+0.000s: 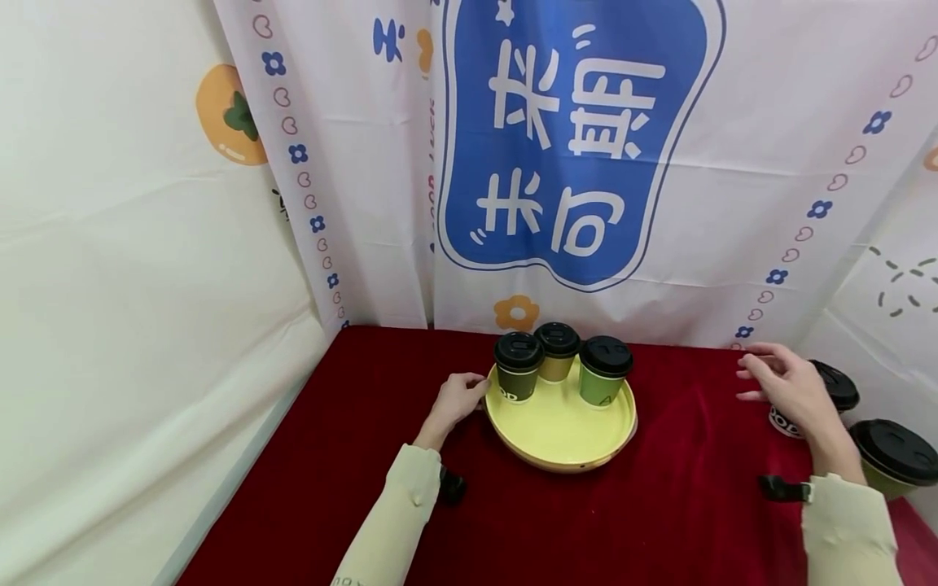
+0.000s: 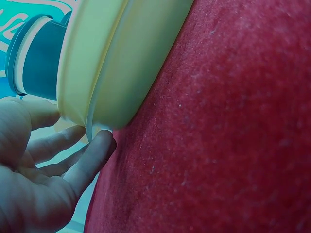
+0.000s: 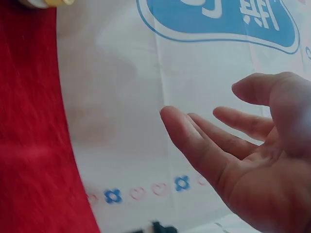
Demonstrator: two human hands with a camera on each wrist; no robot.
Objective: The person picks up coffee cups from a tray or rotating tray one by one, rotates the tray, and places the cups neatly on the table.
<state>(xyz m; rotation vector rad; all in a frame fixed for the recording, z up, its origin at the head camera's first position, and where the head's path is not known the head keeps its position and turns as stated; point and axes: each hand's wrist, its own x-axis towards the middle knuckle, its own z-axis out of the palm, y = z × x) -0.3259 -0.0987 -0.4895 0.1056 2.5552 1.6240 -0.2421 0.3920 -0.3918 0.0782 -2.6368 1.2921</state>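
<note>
A round yellow tray [image 1: 554, 435] with a raised rim stands on the red cloth, carrying three lidded paper cups. The dark green cup [image 1: 517, 378] is on its left, a brown cup [image 1: 557, 366] at the back and a light green cup [image 1: 601, 387] on the right. At the tray's left edge, my left hand [image 1: 458, 399] pinches the rim, thumb above and fingertips [image 2: 104, 141] lower along the yellow side [image 2: 92, 63]. My right hand [image 1: 791, 387] hovers over the cloth's right side, fingers loosely spread and holding nothing [image 3: 257, 155].
Beyond my right hand stand two more black-lidded cups, one partly hidden [image 1: 835, 387] behind the wrist and a green one [image 1: 897, 456] nearer. A printed white curtain [image 1: 381, 268] hangs behind the red cloth [image 1: 366, 407], with white fabric walls at both sides.
</note>
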